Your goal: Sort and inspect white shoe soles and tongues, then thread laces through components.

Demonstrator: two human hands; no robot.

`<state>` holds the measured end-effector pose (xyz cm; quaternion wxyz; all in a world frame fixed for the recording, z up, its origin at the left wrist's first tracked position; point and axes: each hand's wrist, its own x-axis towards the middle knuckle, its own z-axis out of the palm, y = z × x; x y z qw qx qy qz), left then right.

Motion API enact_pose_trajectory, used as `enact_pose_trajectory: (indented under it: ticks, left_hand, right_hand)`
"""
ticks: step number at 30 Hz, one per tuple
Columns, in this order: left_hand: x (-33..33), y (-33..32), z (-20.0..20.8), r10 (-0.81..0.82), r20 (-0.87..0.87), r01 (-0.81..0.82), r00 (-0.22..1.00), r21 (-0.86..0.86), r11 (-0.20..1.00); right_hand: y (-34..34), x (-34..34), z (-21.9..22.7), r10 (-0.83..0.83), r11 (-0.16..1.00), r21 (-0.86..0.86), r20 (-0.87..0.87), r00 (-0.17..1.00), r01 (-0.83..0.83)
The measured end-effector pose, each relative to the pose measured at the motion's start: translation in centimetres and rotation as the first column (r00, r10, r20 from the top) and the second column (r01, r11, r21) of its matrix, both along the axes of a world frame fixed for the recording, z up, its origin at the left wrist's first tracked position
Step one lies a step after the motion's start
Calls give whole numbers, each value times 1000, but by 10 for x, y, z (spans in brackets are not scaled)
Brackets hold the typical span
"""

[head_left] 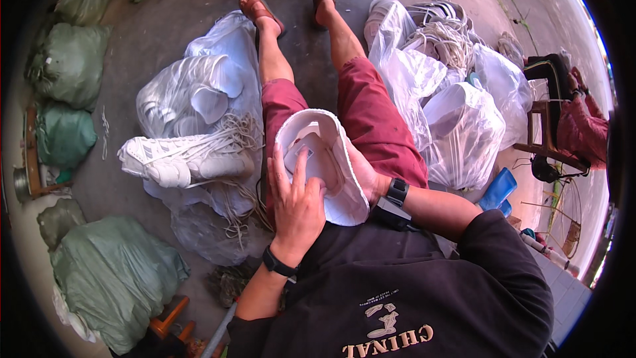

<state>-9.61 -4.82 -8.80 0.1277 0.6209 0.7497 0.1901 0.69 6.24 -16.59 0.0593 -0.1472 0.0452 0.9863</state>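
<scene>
Over my lap is a white shoe upper (350, 189), its opening turned up and showing a pale lining with a small label inside. My right hand (368, 176) grips it along the right side, most of the fingers hidden behind it. My left hand (298, 202) is at the left rim, with some fingers reaching into the opening and others along the outer edge. To the left, a bundle of white shoe uppers (192, 159) tied with laces lies on clear plastic.
Clear bags of white uppers (182, 89) lie left, others (464, 136) right, near a laced bundle (444, 43). Green sacks (119, 278) line the left side. At the far right, a person (583, 119) sits by a wooden stool (546, 136). A blue object (498, 189) lies nearby.
</scene>
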Motion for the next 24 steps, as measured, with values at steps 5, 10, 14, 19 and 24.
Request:
enact_pose_trajectory:
  ticks: [5,10,14,19,24]
  left_hand:
    - [-7,-3,-6,36,64,-37,997,21,999]
    - [-20,-5,-10,156,364,-263,918,265,928]
    - [-34,-11,-22,155,634,-425,758,298,855]
    - [-64,-17,-30,237,926,-684,295,31,729]
    - [-94,-34,-74,419,864,-737,280,-86,671]
  right_hand:
    - [0,0,2,55,998,-6,43,998,-55]
    - [3,2,-2,78,994,-78,34,996,-75]
    - [0,1,-4,70,990,-127,8,998,-69]
    - [-1,4,-5,63,971,-226,-69,996,-77]
    - [-4,3,2,62,984,-170,2,998,-60]
